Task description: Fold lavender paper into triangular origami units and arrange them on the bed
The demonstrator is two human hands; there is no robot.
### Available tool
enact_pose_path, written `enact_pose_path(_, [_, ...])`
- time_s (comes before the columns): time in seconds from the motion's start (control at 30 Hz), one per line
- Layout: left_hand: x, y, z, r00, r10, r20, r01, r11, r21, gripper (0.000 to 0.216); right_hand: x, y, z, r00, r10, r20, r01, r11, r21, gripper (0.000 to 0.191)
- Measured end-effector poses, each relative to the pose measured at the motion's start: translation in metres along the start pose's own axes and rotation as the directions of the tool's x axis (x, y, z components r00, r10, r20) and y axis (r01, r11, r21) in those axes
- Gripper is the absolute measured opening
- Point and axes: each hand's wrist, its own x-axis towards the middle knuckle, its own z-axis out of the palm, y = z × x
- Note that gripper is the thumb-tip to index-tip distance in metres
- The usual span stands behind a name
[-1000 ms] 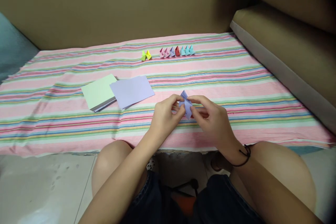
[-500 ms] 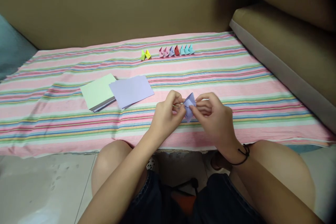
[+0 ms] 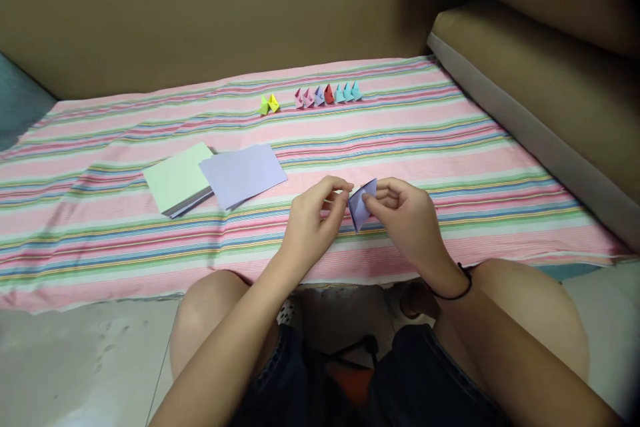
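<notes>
The person's right hand (image 3: 410,217) is clamped on a small piece of folded purple paper (image 3: 361,215), its thumb pressed flat on the near face and its fingers behind. The piece is tilted, one corner pointing up and another down, and it sits between the two hands over the front part of a striped cloth (image 3: 400,143). The left hand (image 3: 313,217) has its thumb and forefinger tips close together at the paper's left edge; whether they pinch it or only lie just beside it, one cannot tell. A dark band (image 3: 465,285) circles the right wrist. Farther left on the cloth lies a stack of pale green sheets (image 3: 176,177), and some flat purple sheets (image 3: 245,175) overlap its right edge. Toward the back stand small folded shapes: a yellow-green one (image 3: 264,106) beside a yellow one (image 3: 273,103), then, after a gap, two pink ones (image 3: 309,99), a purple one (image 3: 319,97), a red one (image 3: 329,95) and three light blue ones (image 3: 347,93) in a close row. Brown cushions (image 3: 530,107) are piled at the right side.
</notes>
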Motion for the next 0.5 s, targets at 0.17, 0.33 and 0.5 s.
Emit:
enact_pose_path(0.17, [0.0008, -0.0048, 0.0007, 0.992, 0.11, -0.054, -0.105, 0.991, 0.084, 0.007, -0.0006, 0.0002, 0.0002, 0.998, -0.03, -0.048, 0.027, 0.998, -0.05, 0.013])
enact_pose_path(0.33, [0.0003, -0.0068, 0.0021, 0.986, 0.141, -0.09, -0.13, 0.985, 0.115, 0.008, -0.0011, -0.0001, 0.0006, 0.989, -0.091, -0.115, 0.076, 0.989, -0.123, 0.011])
enact_pose_path(0.5, [-0.0007, -0.0064, 0.0028, 0.991, 0.079, -0.105, -0.068, 0.992, 0.106, 0.008, -0.0014, -0.0004, 0.0014, 0.983, -0.127, -0.129, 0.108, 0.984, -0.144, 0.012])
